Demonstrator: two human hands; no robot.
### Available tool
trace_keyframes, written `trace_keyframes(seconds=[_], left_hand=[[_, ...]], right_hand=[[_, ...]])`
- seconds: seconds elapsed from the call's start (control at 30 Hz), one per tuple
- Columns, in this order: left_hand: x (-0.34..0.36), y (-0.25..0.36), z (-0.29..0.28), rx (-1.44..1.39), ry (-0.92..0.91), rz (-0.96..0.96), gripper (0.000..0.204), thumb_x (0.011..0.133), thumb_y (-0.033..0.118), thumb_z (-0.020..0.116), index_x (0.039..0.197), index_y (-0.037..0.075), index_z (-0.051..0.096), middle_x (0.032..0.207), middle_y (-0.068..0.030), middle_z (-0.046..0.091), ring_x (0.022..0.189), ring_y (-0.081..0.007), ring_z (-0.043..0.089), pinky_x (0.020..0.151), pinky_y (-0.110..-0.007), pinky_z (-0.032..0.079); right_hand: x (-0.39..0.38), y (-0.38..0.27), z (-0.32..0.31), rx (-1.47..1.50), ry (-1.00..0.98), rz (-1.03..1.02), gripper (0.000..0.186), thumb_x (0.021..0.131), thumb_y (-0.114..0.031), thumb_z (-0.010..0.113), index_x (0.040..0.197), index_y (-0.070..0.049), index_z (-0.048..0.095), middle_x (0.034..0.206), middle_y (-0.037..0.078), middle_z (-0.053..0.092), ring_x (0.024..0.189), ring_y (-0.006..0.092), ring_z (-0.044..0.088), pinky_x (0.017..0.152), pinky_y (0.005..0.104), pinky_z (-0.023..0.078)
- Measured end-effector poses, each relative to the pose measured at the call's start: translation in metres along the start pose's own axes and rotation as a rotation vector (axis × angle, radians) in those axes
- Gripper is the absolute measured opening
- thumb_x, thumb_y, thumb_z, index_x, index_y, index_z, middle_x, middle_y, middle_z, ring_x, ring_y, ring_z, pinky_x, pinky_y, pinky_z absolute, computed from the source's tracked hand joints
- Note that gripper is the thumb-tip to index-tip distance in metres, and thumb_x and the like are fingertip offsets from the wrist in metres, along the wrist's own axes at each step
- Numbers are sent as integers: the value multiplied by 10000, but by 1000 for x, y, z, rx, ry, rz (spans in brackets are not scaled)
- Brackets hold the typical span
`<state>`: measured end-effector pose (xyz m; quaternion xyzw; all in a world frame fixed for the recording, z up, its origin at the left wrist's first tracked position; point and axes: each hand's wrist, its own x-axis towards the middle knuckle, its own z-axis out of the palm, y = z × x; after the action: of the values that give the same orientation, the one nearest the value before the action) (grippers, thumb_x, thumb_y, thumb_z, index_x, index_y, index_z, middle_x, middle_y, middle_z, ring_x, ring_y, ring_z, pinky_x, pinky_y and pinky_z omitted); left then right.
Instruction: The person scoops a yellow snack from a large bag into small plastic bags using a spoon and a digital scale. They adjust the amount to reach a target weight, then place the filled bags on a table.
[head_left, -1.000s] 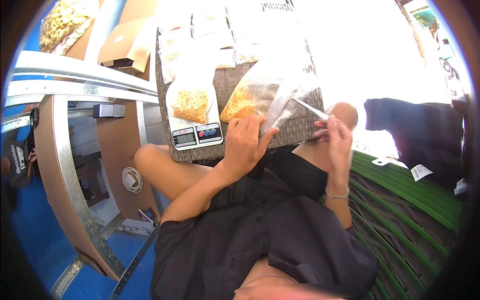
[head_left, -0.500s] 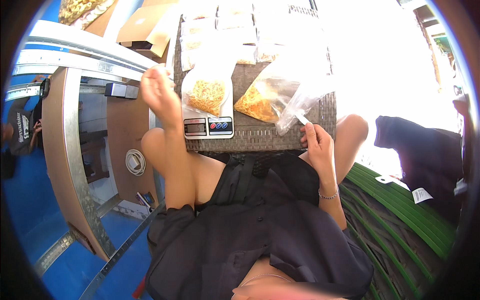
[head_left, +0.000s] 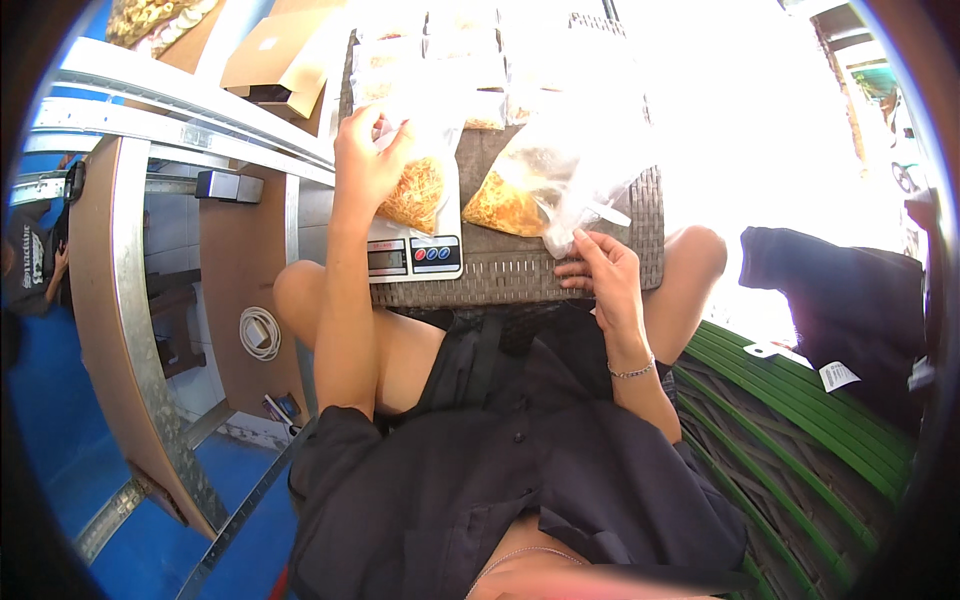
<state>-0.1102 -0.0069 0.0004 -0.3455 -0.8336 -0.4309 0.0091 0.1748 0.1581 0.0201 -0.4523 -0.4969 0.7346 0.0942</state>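
Note:
My left hand [head_left: 366, 158] grips the top of a clear bag of orange-yellow snack [head_left: 418, 192] that sits on a small digital scale [head_left: 414, 257]. My right hand [head_left: 600, 270] rests at the near edge of a dark woven tray [head_left: 520, 270] and pinches the corner of a large clear bag of the same snack [head_left: 545, 185]. The tray lies across my knees. Several more filled bags [head_left: 450, 60] lie at the tray's far side, washed out by sunlight.
A cardboard box [head_left: 275, 60] sits at the far left beyond the tray. A metal-framed wooden stand [head_left: 130, 280] is at my left over a blue floor. A green slatted bench [head_left: 800, 400] with a dark garment [head_left: 830, 290] is at my right.
My left hand went from the large bag out to the far left, then came back onto the small bag on the scale. My right hand stayed on the large bag's corner.

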Motion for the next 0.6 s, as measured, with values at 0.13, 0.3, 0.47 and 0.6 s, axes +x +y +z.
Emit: trace_keyframes(seconds=[0.13, 0.3, 0.47, 0.6], left_hand=[[-12, 7, -13, -476, 42, -109, 120, 942, 105, 685, 977, -1, 642, 873, -69, 687, 794, -138, 639, 739, -287, 512], [-21, 10, -23, -618, 54, -174, 99, 969, 80, 655, 1001, 5, 599, 880, -65, 688, 793, -93, 645, 720, -242, 513], [-21, 16, -26, -758, 50, -185, 120, 971, 51, 640, 1033, 0, 551, 919, -117, 717, 806, -124, 670, 750, -253, 530], [-25, 29, -32, -810, 69, -250, 151, 949, 18, 660, 1043, 5, 542, 946, -162, 735, 870, -147, 692, 771, -268, 538]], right_hand=[[-3, -10, -5, 2, 37, -164, 147, 987, -174, 635, 972, -29, 652, 783, 22, 653, 681, 127, 680, 578, 235, 541], [-3, -26, -5, 48, 9, -163, 157, 985, -170, 606, 979, -21, 656, 804, 32, 651, 712, 125, 638, 634, 265, 517], [-9, -23, 1, -6, 202, -251, 140, 996, -167, 608, 986, -31, 639, 779, 23, 626, 672, 111, 614, 615, 252, 501], [-19, -14, -2, -30, 308, -359, 159, 1011, -154, 589, 1007, -1, 634, 769, 28, 601, 666, 101, 577, 617, 240, 486]])
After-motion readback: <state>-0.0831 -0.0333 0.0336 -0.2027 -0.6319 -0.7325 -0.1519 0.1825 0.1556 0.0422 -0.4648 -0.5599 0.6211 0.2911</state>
